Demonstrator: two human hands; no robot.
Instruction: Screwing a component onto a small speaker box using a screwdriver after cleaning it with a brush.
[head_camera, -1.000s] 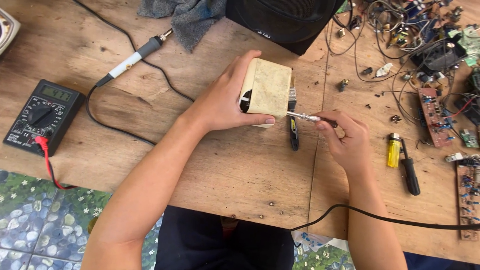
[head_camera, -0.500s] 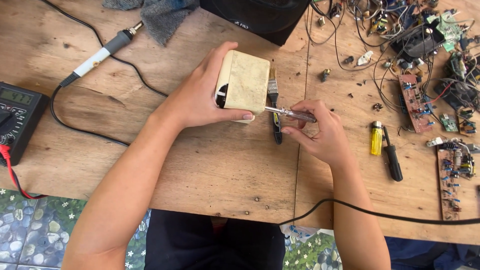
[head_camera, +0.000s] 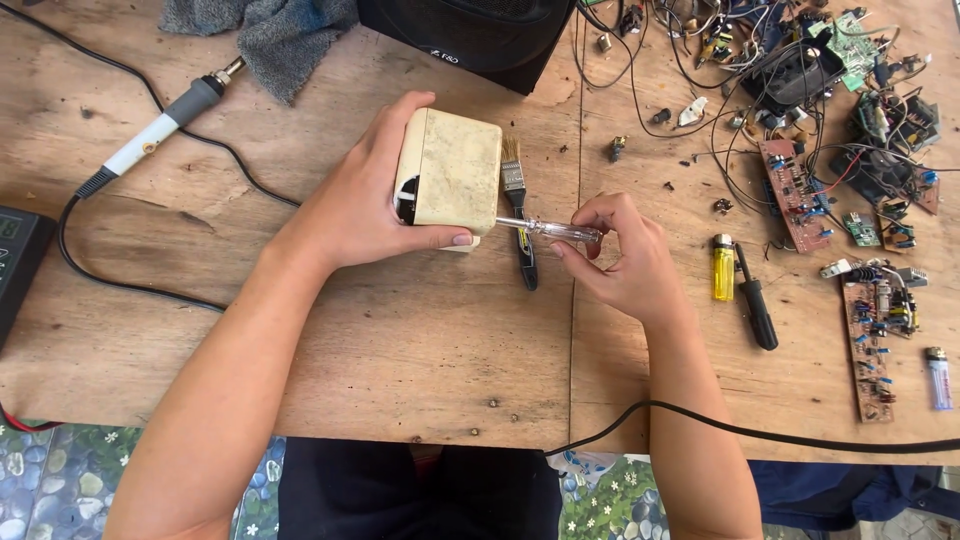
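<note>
Worn wooden table (head_camera: 420, 340): your left hand (head_camera: 355, 205) grips the cream rectangular plastic box (head_camera: 450, 172); your right hand (head_camera: 620, 262) pinches a clear-handled screwdriver (head_camera: 550, 230), tip at the box.

cream box (head_camera: 450, 172) | on edge, gripped | clear-handled screwdriver (head_camera: 550, 229) | level, tip at box

1. Multimeter (head_camera: 18, 262): at the table's left edge, dark casing, greenish-grey rectangular screen, partly cut off by the frame.
2. Black speaker box (head_camera: 470, 35): top centre, small pale printed label on its front edge.
</note>
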